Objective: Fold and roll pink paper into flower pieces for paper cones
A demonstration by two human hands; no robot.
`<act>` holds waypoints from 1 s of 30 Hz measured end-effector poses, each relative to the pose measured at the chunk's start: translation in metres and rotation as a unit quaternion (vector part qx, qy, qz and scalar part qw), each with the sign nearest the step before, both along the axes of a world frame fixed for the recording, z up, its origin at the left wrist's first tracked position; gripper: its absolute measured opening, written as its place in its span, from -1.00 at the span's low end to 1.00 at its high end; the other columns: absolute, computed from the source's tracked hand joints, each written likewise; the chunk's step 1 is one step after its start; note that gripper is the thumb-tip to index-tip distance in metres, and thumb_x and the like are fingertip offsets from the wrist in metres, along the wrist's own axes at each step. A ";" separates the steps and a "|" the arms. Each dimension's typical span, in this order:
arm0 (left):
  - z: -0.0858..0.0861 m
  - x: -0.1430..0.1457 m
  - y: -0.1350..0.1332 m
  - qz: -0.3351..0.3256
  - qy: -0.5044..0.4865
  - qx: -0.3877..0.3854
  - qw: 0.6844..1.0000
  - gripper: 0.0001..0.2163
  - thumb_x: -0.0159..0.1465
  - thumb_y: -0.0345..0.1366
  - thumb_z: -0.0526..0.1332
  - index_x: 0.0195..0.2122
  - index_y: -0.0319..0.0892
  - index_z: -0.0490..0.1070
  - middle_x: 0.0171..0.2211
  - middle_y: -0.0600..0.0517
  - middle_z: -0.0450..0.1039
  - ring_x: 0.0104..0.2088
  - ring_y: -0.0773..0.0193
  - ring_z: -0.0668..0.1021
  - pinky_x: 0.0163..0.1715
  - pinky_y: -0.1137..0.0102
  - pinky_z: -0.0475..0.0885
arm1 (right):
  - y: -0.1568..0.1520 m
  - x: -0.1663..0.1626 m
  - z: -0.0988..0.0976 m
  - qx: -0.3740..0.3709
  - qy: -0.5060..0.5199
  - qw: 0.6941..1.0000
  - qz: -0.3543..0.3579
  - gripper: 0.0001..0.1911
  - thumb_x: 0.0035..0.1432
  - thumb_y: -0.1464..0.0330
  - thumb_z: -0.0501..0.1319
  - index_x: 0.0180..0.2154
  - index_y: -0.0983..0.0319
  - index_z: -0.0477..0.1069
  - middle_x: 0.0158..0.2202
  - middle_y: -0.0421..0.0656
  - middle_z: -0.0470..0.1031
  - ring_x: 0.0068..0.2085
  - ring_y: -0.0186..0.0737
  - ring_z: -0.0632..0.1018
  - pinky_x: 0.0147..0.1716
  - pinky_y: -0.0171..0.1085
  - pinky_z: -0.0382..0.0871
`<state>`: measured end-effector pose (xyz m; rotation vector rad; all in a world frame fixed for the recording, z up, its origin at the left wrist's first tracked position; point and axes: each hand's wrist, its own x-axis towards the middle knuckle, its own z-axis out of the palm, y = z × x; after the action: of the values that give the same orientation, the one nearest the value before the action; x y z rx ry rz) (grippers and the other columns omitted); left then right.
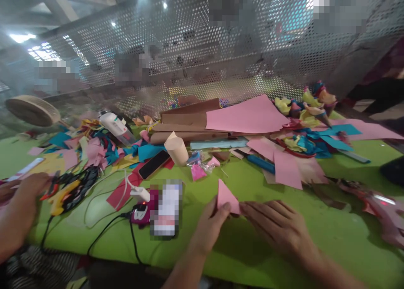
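Observation:
Low over the green table [202,255], a piece of pink paper [227,198] with a pointed top stands between my two hands. My left hand [213,219] is closed on its left side, thumb pressed on the near face. From the other side, the fingertips of my right hand [277,223] meet the paper's right corner; the fingers lie together and the thumb is hidden beneath them. A smartphone with a lit screen [167,209] lies left of my left hand. Beyond the paper are a small clear plastic packet with a pink piece [198,171] and a blue-handled cutter [260,163].
At the left edge another person's hand [33,188] rests near orange-handled scissors [52,185] and a yellow glue gun [65,196]. Charging cables run over the front edge. A paper cylinder [177,151], a dark phone [154,164], pink sheets [246,116] and colored scraps lie farther back.

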<state>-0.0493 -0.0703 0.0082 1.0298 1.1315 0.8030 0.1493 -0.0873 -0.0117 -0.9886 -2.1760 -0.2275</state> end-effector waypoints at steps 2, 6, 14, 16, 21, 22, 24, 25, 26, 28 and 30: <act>-0.004 0.000 0.002 0.052 0.022 -0.002 0.998 -0.64 0.18 0.04 0.26 -0.31 -0.21 0.54 -0.37 -0.04 0.56 -0.30 0.14 0.55 -0.18 0.27 0.40 | 0.004 0.002 0.003 -0.020 0.010 1.000 -0.016 -0.73 0.32 0.45 0.13 0.01 0.22 0.46 -0.18 -0.12 0.64 -0.29 -0.22 0.58 -0.31 -0.23 0.37; -0.008 -0.001 0.007 0.093 0.010 0.016 0.995 -0.70 0.17 -0.05 0.27 -0.38 -0.22 0.52 -0.46 0.00 0.53 -0.39 0.20 0.54 -0.27 0.33 0.41 | 0.010 0.039 0.013 -0.021 0.006 0.988 -0.152 -0.82 0.32 0.40 0.13 -0.16 0.22 0.51 -0.25 -0.10 0.63 -0.25 -0.15 0.57 -0.23 -0.19 0.37; -0.002 -0.001 0.009 0.070 -0.037 0.030 0.996 -0.83 0.14 -0.25 0.25 -0.27 -0.18 0.42 -0.42 0.07 0.45 -0.40 0.31 0.49 -0.42 0.45 0.38 | 0.020 0.111 0.013 -0.206 -0.155 0.884 -0.391 -0.75 0.28 0.38 0.09 -0.29 0.18 0.55 -0.23 -0.06 0.60 -0.20 0.03 0.52 -0.32 -0.12 0.26; -0.001 -0.001 0.008 0.060 -0.037 0.032 0.997 -0.84 0.13 -0.27 0.25 -0.27 -0.18 0.41 -0.41 0.07 0.44 -0.39 0.32 0.47 -0.43 0.47 0.37 | 0.027 0.109 0.009 -0.245 -0.165 0.868 -0.400 -0.76 0.25 0.40 0.09 -0.27 0.18 0.56 -0.20 -0.07 0.61 -0.18 0.01 0.53 -0.29 -0.13 0.28; -0.002 -0.002 0.008 0.052 -0.024 0.029 0.998 -0.77 0.14 -0.26 0.28 -0.18 -0.21 0.43 -0.35 0.00 0.48 -0.38 0.31 0.48 -0.41 0.47 0.37 | 0.037 0.103 0.006 -0.271 -0.161 0.858 -0.406 -0.74 0.22 0.42 0.09 -0.21 0.21 0.56 -0.19 -0.01 0.61 -0.17 0.04 0.56 -0.27 -0.13 0.32; -0.002 -0.002 0.008 0.051 -0.023 0.029 0.998 -0.74 0.14 -0.26 0.28 -0.15 -0.22 0.42 -0.34 -0.02 0.49 -0.38 0.30 0.49 -0.41 0.46 0.37 | 0.037 0.103 0.007 -0.277 -0.164 0.856 -0.405 -0.74 0.21 0.42 0.09 -0.22 0.21 0.56 -0.20 -0.01 0.61 -0.18 0.04 0.57 -0.27 -0.13 0.32; -0.002 -0.002 0.009 0.049 -0.026 0.029 0.998 -0.70 0.14 -0.28 0.28 -0.10 -0.23 0.40 -0.32 -0.04 0.50 -0.37 0.28 0.51 -0.42 0.45 0.37 | 0.036 0.102 0.009 -0.284 -0.172 0.853 -0.403 -0.75 0.21 0.42 0.08 -0.26 0.22 0.55 -0.22 0.00 0.61 -0.21 0.05 0.58 -0.29 -0.13 0.32; -0.002 -0.002 0.009 0.048 -0.027 0.029 0.998 -0.68 0.14 -0.29 0.28 -0.07 -0.23 0.39 -0.31 -0.05 0.51 -0.36 0.27 0.52 -0.43 0.45 0.38 | 0.035 0.102 0.009 -0.282 -0.175 0.852 -0.404 -0.75 0.22 0.41 0.08 -0.29 0.22 0.55 -0.24 0.00 0.61 -0.23 0.05 0.58 -0.30 -0.13 0.32; -0.002 -0.001 0.009 0.050 -0.030 0.029 0.998 -0.66 0.14 -0.30 0.28 -0.05 -0.22 0.37 -0.31 -0.05 0.51 -0.35 0.26 0.53 -0.44 0.45 0.38 | 0.034 0.102 0.010 -0.280 -0.177 0.852 -0.406 -0.76 0.22 0.40 0.08 -0.32 0.22 0.54 -0.26 0.00 0.61 -0.24 0.05 0.58 -0.32 -0.13 0.31; -0.002 -0.001 0.010 0.062 -0.044 0.025 0.997 -0.61 0.12 -0.31 0.30 -0.02 -0.21 0.35 -0.29 -0.05 0.52 -0.35 0.25 0.55 -0.46 0.45 0.37 | 0.032 0.103 0.011 -0.272 -0.174 0.855 -0.405 -0.79 0.19 0.41 0.11 -0.33 0.23 0.53 -0.29 0.01 0.61 -0.27 0.05 0.59 -0.33 -0.14 0.32; -0.003 -0.001 0.011 0.071 -0.065 0.019 0.995 -0.58 0.10 -0.29 0.32 0.00 -0.20 0.33 -0.28 -0.05 0.53 -0.35 0.24 0.56 -0.48 0.45 0.36 | 0.028 0.107 0.010 -0.263 -0.156 0.870 -0.387 -0.80 0.18 0.41 0.12 -0.27 0.23 0.53 -0.27 0.01 0.62 -0.26 0.04 0.60 -0.32 -0.14 0.34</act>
<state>-0.0501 -0.0594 0.0056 0.9218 1.0910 0.9945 0.2564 -0.0593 -0.0017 -2.2649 -2.0298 -0.1654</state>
